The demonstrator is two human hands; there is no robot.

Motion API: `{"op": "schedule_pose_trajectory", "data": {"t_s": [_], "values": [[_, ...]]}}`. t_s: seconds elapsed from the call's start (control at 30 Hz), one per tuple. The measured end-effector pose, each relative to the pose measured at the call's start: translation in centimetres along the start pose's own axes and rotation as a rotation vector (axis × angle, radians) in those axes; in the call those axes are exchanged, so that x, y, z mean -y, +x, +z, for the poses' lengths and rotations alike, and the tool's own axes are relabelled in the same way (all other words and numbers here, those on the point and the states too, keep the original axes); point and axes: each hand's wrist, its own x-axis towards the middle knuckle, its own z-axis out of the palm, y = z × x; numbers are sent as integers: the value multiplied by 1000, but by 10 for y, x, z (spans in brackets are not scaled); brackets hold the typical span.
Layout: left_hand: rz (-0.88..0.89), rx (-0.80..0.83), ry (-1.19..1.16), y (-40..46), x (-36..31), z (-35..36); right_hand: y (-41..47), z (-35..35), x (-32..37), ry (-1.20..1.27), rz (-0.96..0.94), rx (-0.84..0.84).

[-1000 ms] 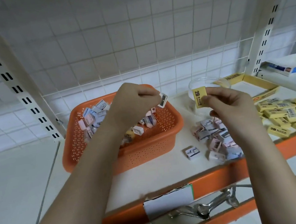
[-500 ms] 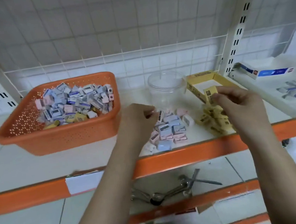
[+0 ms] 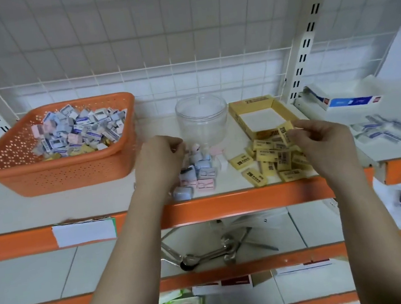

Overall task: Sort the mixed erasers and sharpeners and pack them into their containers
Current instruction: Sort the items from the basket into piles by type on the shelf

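Above the yellow eraser pile (image 3: 275,158), the right hand (image 3: 322,142) pinched one yellow eraser (image 3: 285,133). Beside it, the left hand (image 3: 161,160) curled over the pastel sharpeners (image 3: 201,173); whether it held anything could not be told. Both piles lay before the clear jar (image 3: 202,119) and yellow box (image 3: 262,114).

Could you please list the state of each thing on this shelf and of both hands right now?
Orange basket: holds mixed pieces.
Clear jar: open, looks empty.
Yellow box: open, empty.
Yellow erasers: loose pile on shelf.
Sharpeners: loose pile on shelf.
Right hand: pinches one yellow eraser.
Left hand: curled, contents hidden.
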Motion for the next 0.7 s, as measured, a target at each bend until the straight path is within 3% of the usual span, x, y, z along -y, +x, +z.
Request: {"op": "schedule_pose_trajectory", "data": {"t_s": [0.17, 0.43, 0.7], "values": [[79, 36, -2, -3, -22, 7, 22, -3, -14, -228, 9, 14], [65, 63, -21, -5, -35, 10, 46, 11, -27, -330, 16, 102], [173, 19, -62, 10, -19, -35, 33, 25, -14, -380, -76, 60]]}}
